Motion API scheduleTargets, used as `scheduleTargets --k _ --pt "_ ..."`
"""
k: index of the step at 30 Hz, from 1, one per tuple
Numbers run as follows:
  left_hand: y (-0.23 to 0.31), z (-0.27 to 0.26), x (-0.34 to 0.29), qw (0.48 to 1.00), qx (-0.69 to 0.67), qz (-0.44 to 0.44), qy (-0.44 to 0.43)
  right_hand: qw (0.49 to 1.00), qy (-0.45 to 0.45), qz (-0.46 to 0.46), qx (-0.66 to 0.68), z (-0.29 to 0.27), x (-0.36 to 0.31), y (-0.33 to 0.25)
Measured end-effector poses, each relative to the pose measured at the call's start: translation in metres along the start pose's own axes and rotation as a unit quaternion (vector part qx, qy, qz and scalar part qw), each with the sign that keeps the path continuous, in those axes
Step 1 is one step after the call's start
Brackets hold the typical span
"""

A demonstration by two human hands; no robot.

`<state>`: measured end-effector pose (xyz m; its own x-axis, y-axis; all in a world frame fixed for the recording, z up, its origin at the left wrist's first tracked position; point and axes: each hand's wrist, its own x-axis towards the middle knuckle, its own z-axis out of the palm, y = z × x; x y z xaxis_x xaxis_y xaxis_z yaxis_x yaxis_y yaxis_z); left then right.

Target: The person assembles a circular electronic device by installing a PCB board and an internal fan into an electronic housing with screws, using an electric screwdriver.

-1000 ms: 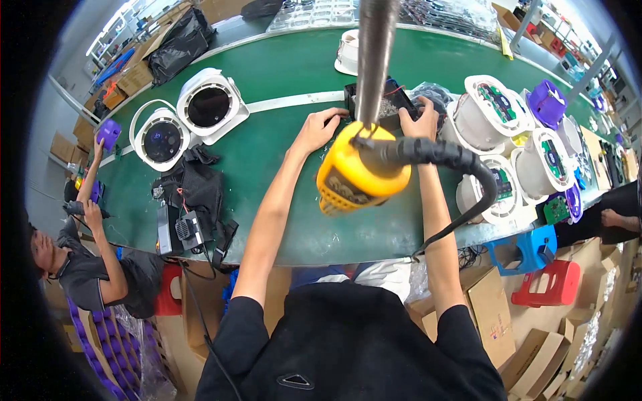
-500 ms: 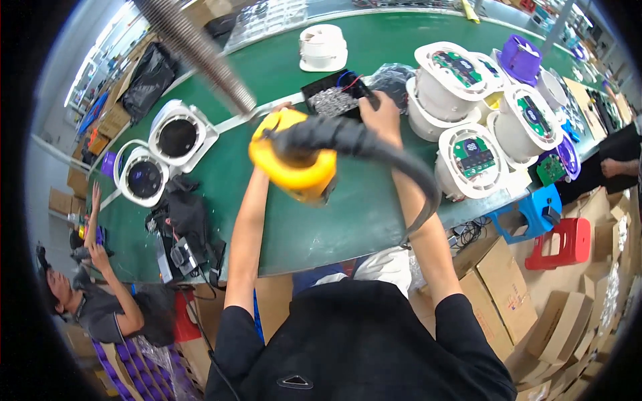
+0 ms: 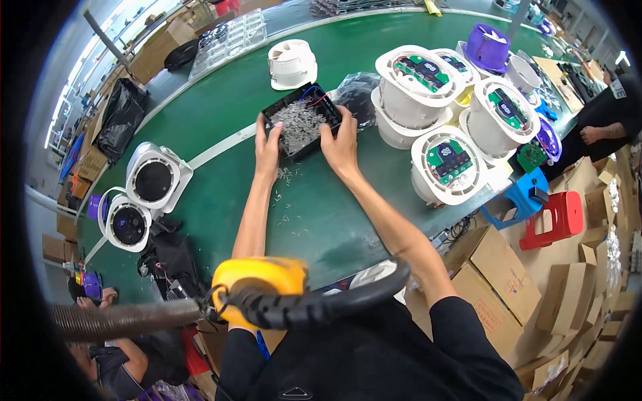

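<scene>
A black tray [image 3: 326,105] heaped with small silvery screw-like pieces [image 3: 297,123] is on the green table in front of me. My left hand [image 3: 268,148] is closed on the tray's left side, with the thumb at its near edge. My right hand [image 3: 342,146] grips its right side. Blue and red wires show at the tray's far end. Loose silvery pieces [image 3: 286,175] lie scattered on the table just below the tray, between my forearms.
A yellow hanging device [image 3: 257,274] with a black cable and a coiled hose [image 3: 127,319] hangs over my left forearm. White housings with circuit boards [image 3: 449,165] crowd the right. A white housing [image 3: 292,63] stands beyond the tray. Round-fronted units [image 3: 154,180] stand left.
The yellow device has swung down toward me, uncovering my left hand and the tray. My right hand has come down to the tray's right side. Scattered pieces now show on the table.
</scene>
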<state>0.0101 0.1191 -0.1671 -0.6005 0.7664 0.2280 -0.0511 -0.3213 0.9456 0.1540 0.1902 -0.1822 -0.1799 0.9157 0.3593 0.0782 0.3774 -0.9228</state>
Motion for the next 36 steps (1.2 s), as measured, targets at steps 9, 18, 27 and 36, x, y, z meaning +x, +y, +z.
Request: scheduleTargets --k 9,18,27,36 --pt "0.015 -0.018 0.021 0.973 -0.169 -0.09 0.129 0.989 -0.071 -0.093 0.091 -0.018 0.006 -0.053" --pt "0.061 -0.11 -0.044 0.961 -0.185 -0.09 0.184 0.916 -0.268 0.001 0.299 -0.213 -0.099 -0.076" --pt "0.141 -0.144 -0.244 0.928 -0.152 0.003 0.339 0.729 -0.544 0.228 0.348 -0.171 -0.261 -0.076" --pt "0.127 -0.088 -0.401 0.948 -0.111 -0.066 0.291 0.423 -0.477 0.432 0.638 -0.123 -0.298 -0.056"
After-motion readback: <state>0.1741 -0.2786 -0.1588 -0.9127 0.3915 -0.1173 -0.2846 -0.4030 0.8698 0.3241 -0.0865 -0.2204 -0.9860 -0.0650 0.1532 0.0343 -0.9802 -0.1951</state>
